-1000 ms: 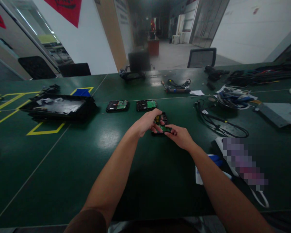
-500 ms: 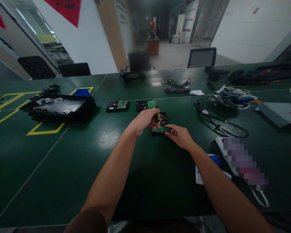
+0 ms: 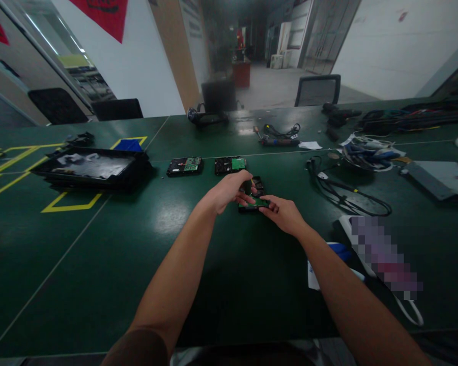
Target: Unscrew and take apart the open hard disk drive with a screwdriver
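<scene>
Currently lying flat near the middle of the green bench (image 3: 99, 264), circuit board up: a hard drive (image 3: 256, 202). Pinching its near right corner with the right hand (image 3: 286, 214); bearing down on its far left part with the left hand (image 3: 229, 192), fingers curled (cannot tell whether clasping anything). Just beyond, sitting side by side: a second drive (image 3: 230, 164) and a third drive (image 3: 184, 165). Sprawling to the right: black cables (image 3: 343, 195). Resting well to the left: a black tray (image 3: 91, 173).

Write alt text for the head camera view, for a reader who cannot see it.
The left hand and right hand meet on a hard drive, green circuit board up, on a green table. Two more drives lie beyond it, a black tray to the left, cables to the right.
</scene>
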Tool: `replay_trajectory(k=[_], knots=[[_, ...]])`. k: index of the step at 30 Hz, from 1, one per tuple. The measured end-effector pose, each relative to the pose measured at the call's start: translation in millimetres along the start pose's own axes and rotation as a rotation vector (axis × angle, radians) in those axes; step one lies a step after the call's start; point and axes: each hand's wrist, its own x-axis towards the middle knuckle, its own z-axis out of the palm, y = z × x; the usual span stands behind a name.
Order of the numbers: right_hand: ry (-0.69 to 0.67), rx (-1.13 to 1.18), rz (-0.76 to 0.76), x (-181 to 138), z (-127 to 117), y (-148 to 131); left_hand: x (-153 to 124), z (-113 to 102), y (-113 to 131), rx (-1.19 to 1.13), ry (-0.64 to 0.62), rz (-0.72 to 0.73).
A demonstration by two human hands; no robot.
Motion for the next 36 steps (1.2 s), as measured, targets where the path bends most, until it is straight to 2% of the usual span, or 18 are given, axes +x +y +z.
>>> replay_trajectory(k=[6,15,22,30,36], knots=[[0.000,-0.004,0.006,-0.7,-0.3,-0.9,0.4,-0.5,-2.0,0.068,0.018,0.041],[-0.003,-0.010,-0.016,-0.2,-0.9,-0.5,0.1,2.2,1.1,-0.025,0.038,0.000],[0.003,-0.009,-0.008,-0.4,-0.3,-0.2,-0.5,-0.1,1.7,0.050,0.049,0.045],[-0.001,-0.014,-0.001,0.2,-1.1,-0.7,1.3,2.3,1.0,-0.043,0.017,0.014],[-0.002,0.009,0.003,-1.0,-1.0,-0.9,1.0,-0.8,1.1,0.018,0.090,0.111]])
